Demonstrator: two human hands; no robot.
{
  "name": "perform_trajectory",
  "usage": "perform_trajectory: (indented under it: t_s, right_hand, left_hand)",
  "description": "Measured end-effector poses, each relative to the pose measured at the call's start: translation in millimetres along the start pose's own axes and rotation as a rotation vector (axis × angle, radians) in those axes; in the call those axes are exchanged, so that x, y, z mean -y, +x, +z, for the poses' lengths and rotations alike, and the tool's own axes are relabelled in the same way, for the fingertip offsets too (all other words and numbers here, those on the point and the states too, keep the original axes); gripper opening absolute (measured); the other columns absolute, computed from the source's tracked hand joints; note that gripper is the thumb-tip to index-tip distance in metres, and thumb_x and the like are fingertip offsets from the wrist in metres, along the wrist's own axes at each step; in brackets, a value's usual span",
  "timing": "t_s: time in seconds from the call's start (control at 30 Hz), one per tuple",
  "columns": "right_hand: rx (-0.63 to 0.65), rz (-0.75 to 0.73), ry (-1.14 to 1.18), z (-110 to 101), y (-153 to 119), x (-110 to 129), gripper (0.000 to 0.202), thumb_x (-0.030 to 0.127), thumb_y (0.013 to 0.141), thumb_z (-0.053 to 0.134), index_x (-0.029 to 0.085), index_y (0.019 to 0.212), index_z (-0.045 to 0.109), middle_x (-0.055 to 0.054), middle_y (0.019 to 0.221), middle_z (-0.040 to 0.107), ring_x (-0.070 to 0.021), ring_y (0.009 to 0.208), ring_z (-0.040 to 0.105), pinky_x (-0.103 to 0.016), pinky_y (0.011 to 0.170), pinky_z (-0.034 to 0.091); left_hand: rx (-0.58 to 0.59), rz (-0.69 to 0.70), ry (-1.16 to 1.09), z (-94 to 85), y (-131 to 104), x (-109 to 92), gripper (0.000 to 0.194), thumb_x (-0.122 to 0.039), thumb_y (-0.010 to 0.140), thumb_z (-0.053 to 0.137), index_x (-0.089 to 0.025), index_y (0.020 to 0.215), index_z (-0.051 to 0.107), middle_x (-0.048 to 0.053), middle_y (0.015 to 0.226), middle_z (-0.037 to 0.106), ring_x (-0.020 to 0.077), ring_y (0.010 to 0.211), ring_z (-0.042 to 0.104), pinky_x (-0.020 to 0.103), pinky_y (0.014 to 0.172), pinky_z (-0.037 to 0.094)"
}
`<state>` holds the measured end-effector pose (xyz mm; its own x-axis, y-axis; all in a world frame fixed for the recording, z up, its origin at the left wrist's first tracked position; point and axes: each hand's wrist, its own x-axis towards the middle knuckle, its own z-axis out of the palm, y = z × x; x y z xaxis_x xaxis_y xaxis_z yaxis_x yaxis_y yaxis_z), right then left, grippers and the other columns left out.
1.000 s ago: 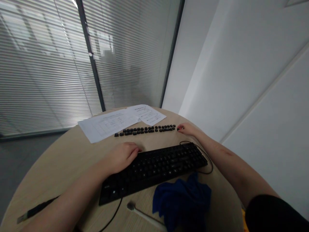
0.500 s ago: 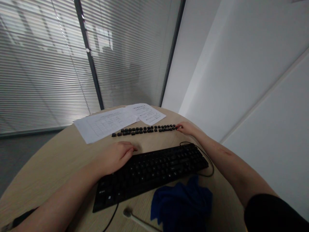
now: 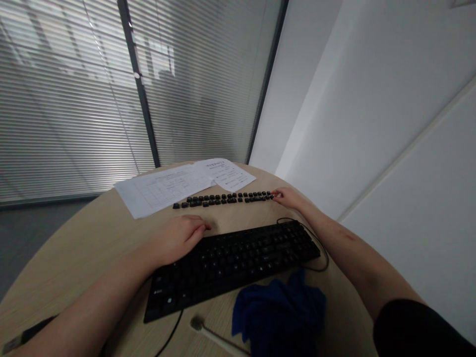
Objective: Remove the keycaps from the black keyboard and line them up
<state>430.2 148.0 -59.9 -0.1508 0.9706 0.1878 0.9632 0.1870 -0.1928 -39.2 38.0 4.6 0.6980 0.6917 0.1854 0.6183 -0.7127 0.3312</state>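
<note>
A black keyboard (image 3: 238, 263) lies at a slant on the round wooden table. Behind it, loose black keycaps (image 3: 223, 199) form two rows. My left hand (image 3: 182, 238) rests over the keyboard's upper left edge, fingers together; whatever they may hold is hidden. At the right end of the rows, my right hand (image 3: 286, 197) has its fingertips pinched at the last keycaps. Whether a keycap is between those fingertips is too small to tell.
White printed papers (image 3: 163, 191) lie behind the keycaps. In front of the keyboard are a crumpled blue cloth (image 3: 278, 315) and a brush (image 3: 217, 338). The keyboard's cable loops at its right. A dark object (image 3: 31, 333) is partly under my left forearm.
The view has shifted very slightly. Both hands stay in nearly the same places.
</note>
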Motion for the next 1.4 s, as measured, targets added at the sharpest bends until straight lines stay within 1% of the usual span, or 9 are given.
perform_trajectory:
  t_s: [0.23, 0.43, 0.6, 0.7, 0.8, 0.87, 0.97, 1.17, 1.4]
  right_hand:
    - [0.004, 0.004, -0.023, -1.1, 1.6, 0.2, 0.024, 0.024, 0.092, 0.074, 0.019, 0.114, 0.082, -0.010, 0.113, 0.081, -0.0220, 0.095, 0.073, -0.029, 0.088, 0.053]
    - [-0.011, 0.011, 0.015, -4.0, -1.0, 4.6, 0.026, 0.025, 0.089, 0.077, 0.019, 0.114, 0.081, -0.008, 0.110, 0.082, -0.0184, 0.085, 0.072, -0.028, 0.085, 0.053]
    - [-0.105, 0.043, 0.076, -18.6, -11.5, 12.0, 0.029, 0.028, 0.090, 0.076, 0.018, 0.118, 0.078, -0.008, 0.108, 0.081, -0.0168, 0.079, 0.070, -0.028, 0.084, 0.054]
    - [-0.230, 0.089, 0.124, -31.2, -32.4, 15.4, 0.031, 0.035, 0.103, 0.056, 0.015, 0.112, 0.078, -0.012, 0.111, 0.079, -0.0192, 0.085, 0.071, -0.030, 0.084, 0.054]
    - [-0.368, 0.162, 0.175, -41.1, -64.6, 20.3, 0.063, 0.046, 0.111, 0.019, 0.013, 0.111, 0.074, -0.015, 0.106, 0.077, -0.0204, 0.085, 0.071, -0.030, 0.077, 0.055]
    - [-0.437, 0.207, 0.225, -45.9, -87.2, 27.6, 0.078, 0.055, 0.109, 0.007, 0.015, 0.099, 0.073, -0.012, 0.091, 0.075, -0.0214, 0.082, 0.070, -0.030, 0.073, 0.054]
    - [-0.471, 0.253, 0.360, -52.4, -113.1, 47.0, 0.077, 0.068, 0.105, 0.014, 0.019, 0.080, 0.069, -0.006, 0.069, 0.064, -0.0212, 0.072, 0.065, -0.030, 0.069, 0.049]
    - [-0.306, 0.247, 0.375, -66.8, -131.3, 89.6, 0.056, 0.066, 0.100, 0.035, 0.024, 0.071, 0.057, -0.001, 0.060, 0.058, -0.0198, 0.060, 0.056, -0.031, 0.061, 0.040]
    - [-0.337, 0.298, 0.466, -49.0, -142.8, 92.4, 0.042, 0.056, 0.099, 0.039, 0.026, 0.075, 0.054, 0.002, 0.052, 0.054, -0.0204, 0.053, 0.055, -0.032, 0.058, 0.040]
  left_hand:
    - [-0.011, 0.029, -0.004, 3.9, 0.5, 2.9, 0.044, -0.031, 0.100, 0.037, -0.018, 0.102, 0.080, 0.012, 0.104, 0.082, 0.0269, 0.097, 0.075, 0.042, 0.093, 0.057]
    - [0.008, 0.004, -0.011, 3.3, 0.9, 2.9, 0.045, -0.032, 0.100, 0.037, -0.018, 0.104, 0.079, 0.013, 0.107, 0.081, 0.0287, 0.100, 0.075, 0.044, 0.095, 0.056]
    - [0.002, 0.010, -0.013, 1.9, 0.1, 1.6, 0.041, -0.030, 0.099, 0.040, -0.020, 0.103, 0.079, 0.010, 0.108, 0.082, 0.0267, 0.100, 0.075, 0.041, 0.096, 0.055]
    - [0.014, 0.012, 0.008, 0.6, 0.2, 1.0, 0.044, -0.030, 0.100, 0.037, -0.018, 0.104, 0.079, 0.011, 0.109, 0.081, 0.0272, 0.100, 0.075, 0.041, 0.095, 0.055]
    - [0.019, 0.018, 0.029, -0.3, 1.6, 0.2, 0.044, -0.030, 0.100, 0.036, -0.018, 0.101, 0.079, 0.011, 0.105, 0.081, 0.0269, 0.096, 0.074, 0.040, 0.092, 0.055]
    - [0.036, 0.030, 0.041, 0.3, 3.1, 0.4, 0.044, -0.032, 0.101, 0.037, -0.018, 0.096, 0.079, 0.011, 0.100, 0.081, 0.0261, 0.092, 0.074, 0.039, 0.088, 0.054]
    - [0.064, 0.036, 0.040, 3.7, 5.0, 2.7, 0.043, -0.035, 0.101, 0.040, -0.018, 0.091, 0.079, 0.011, 0.097, 0.080, 0.0249, 0.089, 0.073, 0.037, 0.085, 0.054]
    - [0.074, -0.006, 0.062, 11.1, 4.3, 9.8, 0.040, -0.037, 0.099, 0.044, -0.019, 0.095, 0.079, 0.011, 0.096, 0.080, 0.0250, 0.086, 0.072, 0.036, 0.081, 0.053]
    - [0.122, -0.078, 0.053, 15.2, 5.3, 12.8, 0.037, -0.037, 0.097, 0.047, -0.020, 0.100, 0.079, 0.010, 0.099, 0.081, 0.0263, 0.091, 0.074, 0.036, 0.082, 0.052]
